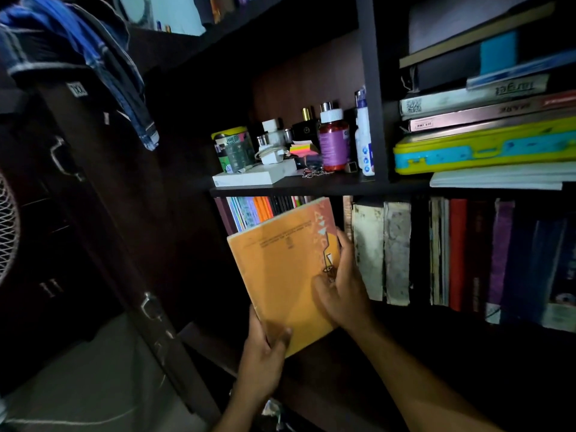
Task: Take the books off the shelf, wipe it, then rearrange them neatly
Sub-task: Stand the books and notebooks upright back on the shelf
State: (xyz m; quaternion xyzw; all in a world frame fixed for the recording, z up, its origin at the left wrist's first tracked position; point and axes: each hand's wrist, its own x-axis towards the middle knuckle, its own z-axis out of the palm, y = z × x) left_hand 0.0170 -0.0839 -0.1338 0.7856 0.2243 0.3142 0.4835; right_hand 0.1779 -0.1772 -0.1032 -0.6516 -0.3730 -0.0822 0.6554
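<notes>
An orange book (277,269) leans out of the lower shelf's left end, tilted, its top still under the shelf board (311,183). My left hand (265,353) grips its bottom corner, thumb on the cover. My right hand (343,285) holds its right edge, fingers curled behind the spine side. Thin colourful books (258,210) stand behind it. To the right, worn pale books (383,251) and red, purple and dark books (486,254) stand upright on the same shelf.
On the board above stand a purple-labelled bottle (333,141), a patterned tin (233,148), a white box (255,177) and small items. Stacked flat books and a yellow case (483,151) fill the upper right bay. A dark cupboard (109,213) with hanging jeans (103,63) stands left.
</notes>
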